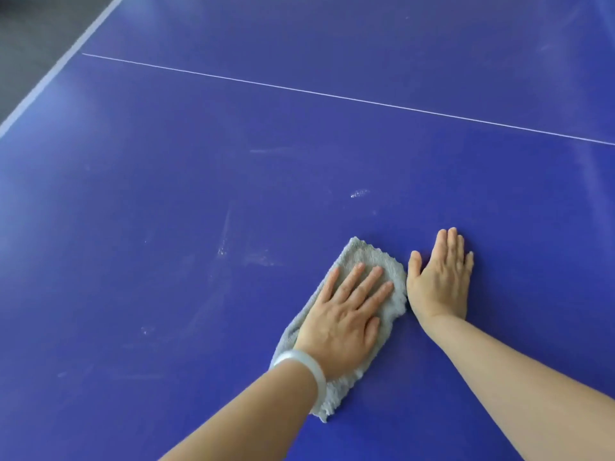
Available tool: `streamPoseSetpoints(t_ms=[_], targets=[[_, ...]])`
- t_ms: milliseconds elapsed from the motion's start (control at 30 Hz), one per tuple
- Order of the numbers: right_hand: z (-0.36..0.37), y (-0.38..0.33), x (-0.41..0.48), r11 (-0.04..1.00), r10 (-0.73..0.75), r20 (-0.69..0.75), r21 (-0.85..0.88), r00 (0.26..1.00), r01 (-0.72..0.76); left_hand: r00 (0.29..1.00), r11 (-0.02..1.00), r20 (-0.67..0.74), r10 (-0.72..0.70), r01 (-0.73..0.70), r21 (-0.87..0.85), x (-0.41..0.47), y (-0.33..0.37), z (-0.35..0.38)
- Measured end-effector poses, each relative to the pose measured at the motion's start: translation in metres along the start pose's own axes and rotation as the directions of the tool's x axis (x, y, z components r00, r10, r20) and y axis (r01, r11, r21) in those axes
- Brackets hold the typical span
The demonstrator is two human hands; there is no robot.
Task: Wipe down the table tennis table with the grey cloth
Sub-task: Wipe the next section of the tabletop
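A blue table tennis table [199,181] fills the view. The grey cloth [362,257] lies folded flat on it, low and right of centre. My left hand [346,314] presses down on the cloth with straight, spread fingers and covers most of it; a pale bangle sits on that wrist. My right hand [439,277] rests flat on the bare table just right of the cloth, fingers straight, thumb near the cloth's edge.
A thin white centre line [332,94] crosses the table from upper left to right. The white-edged table border [56,68] runs along the upper left, with dark floor [30,34] beyond. Pale smears and a white speck patch [359,193] mark the surface.
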State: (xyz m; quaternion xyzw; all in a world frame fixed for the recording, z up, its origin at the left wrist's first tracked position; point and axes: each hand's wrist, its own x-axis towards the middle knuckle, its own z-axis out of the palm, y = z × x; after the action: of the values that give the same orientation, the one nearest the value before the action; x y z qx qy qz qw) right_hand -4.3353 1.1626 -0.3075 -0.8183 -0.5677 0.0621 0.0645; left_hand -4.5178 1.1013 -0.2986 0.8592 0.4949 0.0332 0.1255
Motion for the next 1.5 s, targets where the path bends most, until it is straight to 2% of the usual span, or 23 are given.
streamPoseSetpoints(t_ms=[67, 167, 233, 300, 367, 433, 467, 567, 667, 733, 800, 900, 967, 1133, 1267, 1300, 1500], targets=[[-0.001, 0.000, 0.000, 1.000, -0.004, 0.003, -0.020, 1.000, 0.004, 0.998, 0.997, -0.009, -0.060, 0.061, 0.043, 0.020, -0.038, -0.012], [-0.001, 0.001, -0.001, 0.999, -0.001, 0.000, -0.039, 1.000, 0.001, 0.949, 0.950, -0.071, -0.306, 0.310, 0.047, 0.020, -0.086, -0.025], [0.001, 0.001, -0.001, 0.999, -0.005, -0.011, -0.044, 1.000, 0.004, 0.889, 0.893, -0.101, -0.447, 0.449, -0.003, -0.002, -0.090, -0.024], [0.002, 0.001, -0.002, 0.999, -0.002, -0.018, -0.044, 1.000, 0.001, 0.850, 0.857, -0.114, -0.514, 0.516, -0.014, -0.025, -0.061, -0.014], [0.002, 0.000, -0.002, 0.999, 0.002, -0.016, -0.042, 1.000, -0.003, 0.910, 0.914, -0.090, -0.405, 0.404, -0.031, -0.036, -0.017, -0.001], [0.002, 0.001, -0.002, 1.000, 0.005, -0.013, -0.023, 1.000, -0.005, 0.981, 0.982, -0.054, -0.187, 0.186, -0.026, -0.020, 0.015, 0.009], [0.002, 0.002, 0.000, 1.000, 0.007, -0.013, -0.008, 1.000, -0.007, 0.994, 0.995, -0.036, -0.099, 0.098, -0.015, -0.002, 0.021, 0.009], [0.003, 0.004, 0.002, 0.999, 0.024, -0.013, 0.049, 1.000, -0.024, 0.996, 0.996, 0.047, 0.073, -0.074, 0.038, 0.066, 0.008, -0.002], [0.003, 0.005, 0.002, 0.999, 0.018, -0.025, 0.035, 1.000, -0.017, 0.985, 0.978, 0.073, 0.156, -0.164, 0.128, 0.123, -0.026, -0.017], [0.003, 0.004, 0.002, 1.000, 0.011, -0.025, 0.024, 1.000, -0.010, 0.996, 0.988, 0.025, 0.081, -0.083, 0.131, 0.141, -0.057, -0.027], [0.004, 0.004, 0.001, 1.000, 0.012, -0.020, 0.024, 1.000, -0.012, 0.996, 0.994, -0.054, -0.076, 0.080, 0.081, 0.137, -0.086, -0.033], [0.005, 0.005, 0.000, 1.000, 0.013, -0.006, -0.007, 1.000, -0.013, 0.939, 0.946, -0.116, -0.324, 0.325, -0.010, 0.096, -0.097, -0.029], [0.004, 0.004, 0.001, 0.999, 0.013, -0.002, -0.038, 1.000, -0.014, 0.909, 0.917, -0.122, -0.398, 0.400, -0.014, 0.068, -0.079, -0.022], [-0.001, 0.000, -0.001, 0.992, 0.007, 0.047, -0.125, 0.999, -0.001, 0.906, 0.911, -0.100, -0.412, 0.411, -0.029, 0.054, -0.058, -0.012], [-0.012, -0.003, 0.029, 0.974, -0.154, 0.081, -0.152, 0.985, 0.165, 0.907, 0.911, -0.086, -0.412, 0.410, -0.036, 0.054, -0.061, -0.015], [-0.015, -0.005, 0.046, 0.975, -0.158, 0.081, -0.148, 0.984, 0.168, 0.908, 0.911, -0.081, -0.412, 0.409, -0.046, 0.054, -0.060, -0.016], [-0.012, -0.039, 0.146, 0.990, 0.144, 0.087, -0.009, 0.986, -0.144, 0.908, 0.911, -0.077, -0.411, 0.405, -0.083, 0.055, -0.060, -0.018]])
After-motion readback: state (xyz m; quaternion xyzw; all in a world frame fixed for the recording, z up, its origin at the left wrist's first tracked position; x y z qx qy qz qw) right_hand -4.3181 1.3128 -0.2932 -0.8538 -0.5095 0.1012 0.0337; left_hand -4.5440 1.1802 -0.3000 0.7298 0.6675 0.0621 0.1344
